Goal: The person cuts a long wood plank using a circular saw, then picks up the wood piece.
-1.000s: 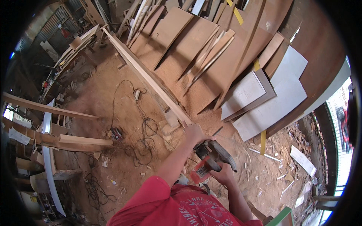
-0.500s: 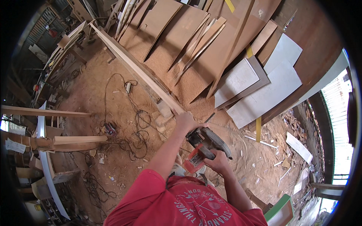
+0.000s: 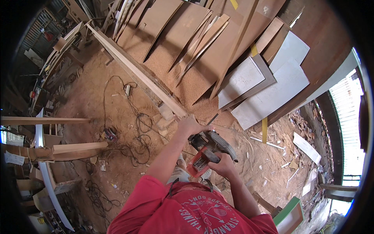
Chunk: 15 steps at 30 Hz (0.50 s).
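A long pale wooden strip (image 3: 144, 78) runs diagonally away from me, lying along a rougher beam. My left hand (image 3: 189, 125) grips its near end, just above the front of a circular saw (image 3: 200, 163) with a red motor housing and dark guard. My right hand (image 3: 222, 165) is closed on the saw's handle. A thin dark rod sticks out from the saw beside my left hand. Whether the blade touches the wood is hidden.
Leaning boards (image 3: 163, 23) and white sheets (image 3: 272, 93) stand in sawdust beyond the strip. Tangled cords (image 3: 140, 126) and a small power tool (image 3: 110, 134) lie on the dusty floor at left. More timber (image 3: 80, 148) juts in from the left; a green-edged panel (image 3: 288, 216) is lower right.
The surroundings have shifted left and upward in the view. My hands and the saw sit a little further left and higher in it, both grips unchanged.
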Motion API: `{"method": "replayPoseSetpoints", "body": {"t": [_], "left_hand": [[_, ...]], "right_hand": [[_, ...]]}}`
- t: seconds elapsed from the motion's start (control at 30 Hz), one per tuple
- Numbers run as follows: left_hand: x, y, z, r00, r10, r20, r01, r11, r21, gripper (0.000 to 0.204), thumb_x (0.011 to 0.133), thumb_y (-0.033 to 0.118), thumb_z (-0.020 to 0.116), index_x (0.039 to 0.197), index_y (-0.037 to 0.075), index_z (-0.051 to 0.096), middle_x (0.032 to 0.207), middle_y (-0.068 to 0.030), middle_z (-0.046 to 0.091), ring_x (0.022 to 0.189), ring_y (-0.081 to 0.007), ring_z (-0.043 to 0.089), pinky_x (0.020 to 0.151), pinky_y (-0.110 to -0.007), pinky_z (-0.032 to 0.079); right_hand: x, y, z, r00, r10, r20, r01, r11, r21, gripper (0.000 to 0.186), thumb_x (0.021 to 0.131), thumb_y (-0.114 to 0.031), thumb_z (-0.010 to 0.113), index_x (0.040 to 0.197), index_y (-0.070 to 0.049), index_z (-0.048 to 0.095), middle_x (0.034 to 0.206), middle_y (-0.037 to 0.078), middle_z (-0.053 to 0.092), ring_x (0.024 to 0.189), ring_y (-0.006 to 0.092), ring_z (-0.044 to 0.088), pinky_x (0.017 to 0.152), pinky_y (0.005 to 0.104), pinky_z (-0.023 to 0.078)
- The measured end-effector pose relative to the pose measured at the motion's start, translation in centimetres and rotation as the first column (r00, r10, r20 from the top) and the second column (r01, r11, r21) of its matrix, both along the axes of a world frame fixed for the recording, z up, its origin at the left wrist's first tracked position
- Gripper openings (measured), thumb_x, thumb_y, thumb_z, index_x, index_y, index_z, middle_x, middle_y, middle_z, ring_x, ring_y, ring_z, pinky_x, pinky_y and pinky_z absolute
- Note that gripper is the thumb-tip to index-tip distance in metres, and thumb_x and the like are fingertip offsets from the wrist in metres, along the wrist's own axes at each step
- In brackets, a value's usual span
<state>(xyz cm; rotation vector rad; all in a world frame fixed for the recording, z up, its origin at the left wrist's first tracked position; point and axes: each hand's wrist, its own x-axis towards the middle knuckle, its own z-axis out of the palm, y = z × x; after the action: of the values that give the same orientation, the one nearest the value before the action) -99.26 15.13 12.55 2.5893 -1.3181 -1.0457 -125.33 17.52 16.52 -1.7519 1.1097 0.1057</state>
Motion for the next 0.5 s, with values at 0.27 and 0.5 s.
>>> {"method": "replayPoseSetpoints", "body": {"t": [0.27, 0.5], "left_hand": [[1.1, 0.0, -1.2, 0.993, -0.013, 0.116, 0.012, 1.000, 0.010, 0.164, 0.048, 0.108, 0.061, 0.153, -0.016, 0.042, 0.162, -0.0386, 0.037, 0.157, -0.0471, 0.031, 0.131, -0.061, 0.010], [2.6, -1.0, -0.1, 0.985, -0.096, 0.143, 0.089, 0.994, 0.055, 0.164, 0.046, 0.107, 0.064, 0.148, -0.021, 0.045, 0.156, -0.0404, 0.044, 0.155, -0.0438, 0.037, 0.131, -0.057, 0.011]], "right_hand": [[0.7, 0.0, 0.2, 1.000, 0.015, 0.023, -0.015, 1.000, 0.003, 0.051, 0.075, -0.036, 0.076, 0.110, 0.000, 0.077, 0.094, 0.029, 0.074, 0.095, 0.0435, 0.074, 0.087, 0.0468, 0.057], [1.5, -0.1, 0.9, 1.000, 0.013, -0.017, -0.013, 1.000, 0.000, 0.048, 0.075, -0.034, 0.076, 0.109, 0.000, 0.077, 0.093, 0.029, 0.073, 0.093, 0.0440, 0.073, 0.087, 0.0472, 0.057]]}}
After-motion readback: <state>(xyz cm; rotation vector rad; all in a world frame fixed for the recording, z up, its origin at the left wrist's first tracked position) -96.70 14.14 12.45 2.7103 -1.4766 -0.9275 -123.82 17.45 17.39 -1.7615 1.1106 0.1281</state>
